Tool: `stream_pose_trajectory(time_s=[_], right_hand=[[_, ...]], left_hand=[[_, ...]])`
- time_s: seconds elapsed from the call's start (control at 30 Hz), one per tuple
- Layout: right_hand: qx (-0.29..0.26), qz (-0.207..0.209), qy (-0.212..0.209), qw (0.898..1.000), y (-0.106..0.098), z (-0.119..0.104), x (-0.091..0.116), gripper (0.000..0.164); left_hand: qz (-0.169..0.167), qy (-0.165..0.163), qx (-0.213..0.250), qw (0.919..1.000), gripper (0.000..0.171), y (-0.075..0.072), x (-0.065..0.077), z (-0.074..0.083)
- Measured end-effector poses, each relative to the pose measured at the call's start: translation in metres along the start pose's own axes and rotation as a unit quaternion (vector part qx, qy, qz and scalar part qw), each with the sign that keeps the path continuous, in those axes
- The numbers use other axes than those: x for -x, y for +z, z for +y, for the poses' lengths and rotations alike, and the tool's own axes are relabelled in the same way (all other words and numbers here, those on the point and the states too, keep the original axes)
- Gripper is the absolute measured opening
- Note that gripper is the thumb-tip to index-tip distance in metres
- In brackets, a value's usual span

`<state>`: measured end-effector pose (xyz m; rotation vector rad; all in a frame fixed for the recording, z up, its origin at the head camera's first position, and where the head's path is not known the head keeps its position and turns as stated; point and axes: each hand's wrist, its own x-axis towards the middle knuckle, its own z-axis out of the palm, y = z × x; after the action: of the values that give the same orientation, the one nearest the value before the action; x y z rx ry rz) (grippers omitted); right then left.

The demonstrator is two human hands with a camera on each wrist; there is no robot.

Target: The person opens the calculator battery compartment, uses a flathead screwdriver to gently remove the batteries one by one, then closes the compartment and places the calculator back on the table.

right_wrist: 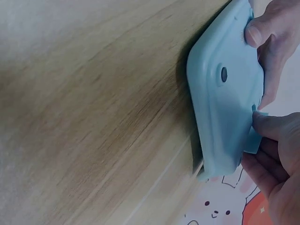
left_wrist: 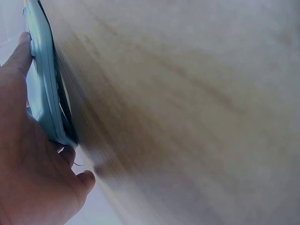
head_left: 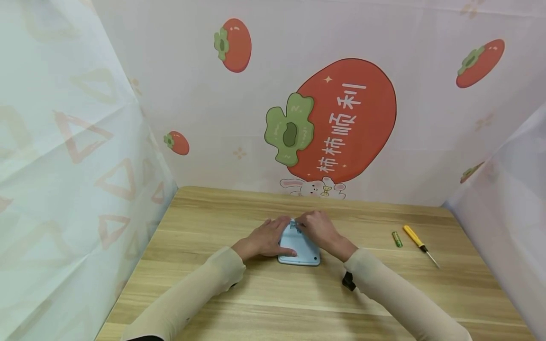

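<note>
A light-blue calculator lies face down on the table, its back with small dark round feet turned up. My left hand grips its left side, the thumb laid across the back and the fingers around the far part. At the far end, my right hand pinches a small light-blue battery cover between thumb and fingers. The cover stands tilted up from the calculator's back in the right wrist view. Fingers partly hide the opening beneath it. The left wrist view shows the calculator's edge beside the left hand.
To the right on the wooden table lie a green battery and a screwdriver with a yellow handle. A black object shows beside the right sleeve. A white wall covering with persimmon prints stands behind the table.
</note>
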<state>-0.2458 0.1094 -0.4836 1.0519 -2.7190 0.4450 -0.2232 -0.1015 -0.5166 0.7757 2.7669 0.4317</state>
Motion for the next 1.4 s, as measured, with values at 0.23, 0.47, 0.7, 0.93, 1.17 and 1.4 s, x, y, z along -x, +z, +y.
stream_pose_trajectory(time_s=[0.23,0.47,0.7,0.93,1.17,1.4], right_hand=[[-0.001,-0.005,-0.019,1.0,-0.001,0.002,0.004,0.022],[-0.003,-0.012,-0.036,0.999,0.0,0.003,0.007,0.02],[-0.016,-0.013,-0.043,0.999,0.002,0.005,0.01,0.021],[-0.03,-0.014,-0.059,0.998,0.003,0.007,0.012,0.023],[-0.038,-0.015,-0.069,0.997,0.006,0.01,0.014,0.026],[-0.037,-0.026,-0.07,0.997,0.006,0.01,0.017,0.03]], left_hand=[[-0.002,-0.005,-0.009,1.0,0.109,-0.002,0.0,0.001],[-0.005,-0.006,-0.01,0.9999,0.108,-0.001,0.0,0.002],[0.003,-0.003,-0.01,0.9999,0.107,0.001,-0.001,-0.001],[0.0,-0.002,-0.002,1.0,0.108,-0.001,0.0,0.001],[-0.003,-0.002,-0.007,1.0,0.108,-0.003,0.0,0.0],[-0.005,-0.003,-0.005,1.0,0.108,-0.002,0.001,0.001]])
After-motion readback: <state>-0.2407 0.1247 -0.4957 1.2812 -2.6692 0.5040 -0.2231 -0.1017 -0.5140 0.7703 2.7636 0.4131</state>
